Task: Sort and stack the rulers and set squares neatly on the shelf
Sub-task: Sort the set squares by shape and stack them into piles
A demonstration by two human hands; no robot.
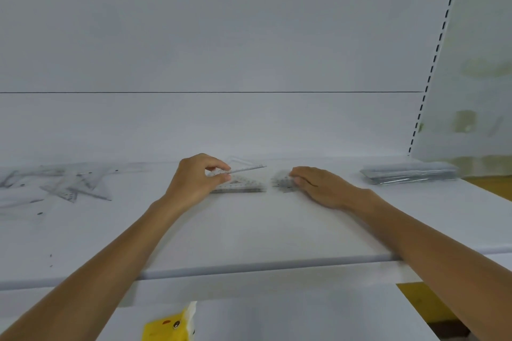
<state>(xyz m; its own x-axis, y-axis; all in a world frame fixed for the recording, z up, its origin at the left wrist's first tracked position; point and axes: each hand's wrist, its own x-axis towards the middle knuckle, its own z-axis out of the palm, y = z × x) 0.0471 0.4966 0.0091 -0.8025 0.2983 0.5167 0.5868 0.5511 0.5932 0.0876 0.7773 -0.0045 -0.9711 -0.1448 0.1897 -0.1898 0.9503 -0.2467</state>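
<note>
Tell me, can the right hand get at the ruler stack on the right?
Probably yes. The right hand rests flat on small set squares, gripping nothing, and only bare shelf lies between it and the ruler stack.

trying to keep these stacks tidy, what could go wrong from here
The left hand pinches a clear piece by one end, tilted over the set square stack; it could slip or land askew.
The right hand lies flat on a small pile; a push could fan it out.
The tangled heap at left is see-through on a pale shelf; pieces could be missed.
</note>
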